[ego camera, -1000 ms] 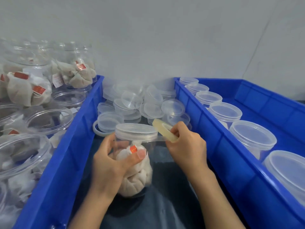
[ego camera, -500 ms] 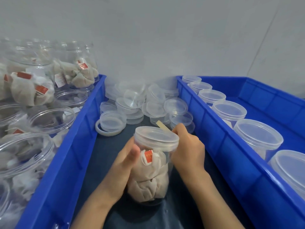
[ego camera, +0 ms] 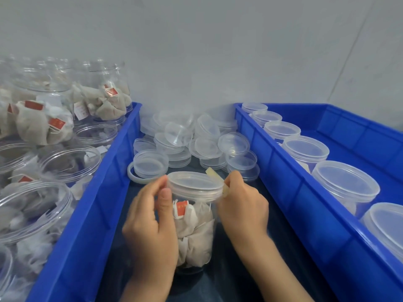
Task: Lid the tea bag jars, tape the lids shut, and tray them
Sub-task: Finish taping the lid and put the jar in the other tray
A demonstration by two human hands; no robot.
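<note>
Between both hands: clear jar, translucent lid on, tea bags inside | left hand grips jar | right hand pinches tape roll at lid's edge

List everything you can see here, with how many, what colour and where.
Lidded clear plastic jar of tea bags: one, clear, centre, between both hands.
Yellowish tape roll: one, right hand, against the jar's lid.
Loose clear plastic lids: a pile, too many to count, behind the jar.
Open clear jars of tea bags: many, left blue crate.
Lidded clear jars: at least six, right blue crate.
Left hand: grips jar.
Right hand: holds tape roll.
</note>
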